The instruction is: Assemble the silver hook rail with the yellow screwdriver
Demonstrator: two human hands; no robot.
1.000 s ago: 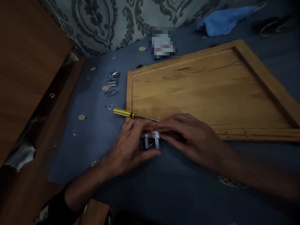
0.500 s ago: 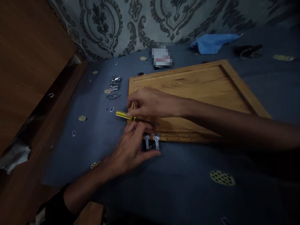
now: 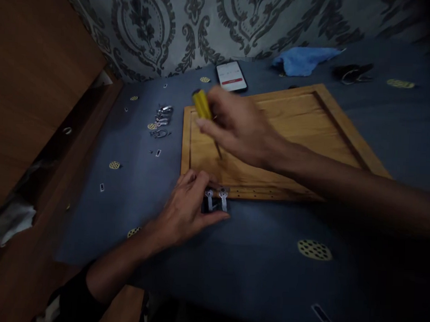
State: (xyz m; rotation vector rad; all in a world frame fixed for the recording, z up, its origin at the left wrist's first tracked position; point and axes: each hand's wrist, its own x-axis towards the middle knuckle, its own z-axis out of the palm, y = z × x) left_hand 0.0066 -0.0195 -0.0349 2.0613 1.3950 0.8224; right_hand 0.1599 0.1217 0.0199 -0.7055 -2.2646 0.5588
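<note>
A wooden door panel (image 3: 302,122) lies flat on a blue sheet. At its near left corner sits a metal hinge (image 3: 216,199) with two arms. My left hand (image 3: 188,207) is closed around the hinge and holds it against the panel's edge. Above the panel, my right hand (image 3: 241,126) grips a yellow-handled screwdriver (image 3: 203,106), lifted off the surface, handle up and tip pointing down at the wood.
Several more metal hinges (image 3: 161,120) lie left of the panel. A phone (image 3: 232,76), a blue cloth (image 3: 305,59) and a dark object (image 3: 352,72) lie beyond it. A brown cabinet (image 3: 36,91) stands at the left, a patterned wall behind.
My right hand left the hinge, reached to the screwdriver lying on the panel's corner, and has picked it up. My left hand has stayed on the hinge.
</note>
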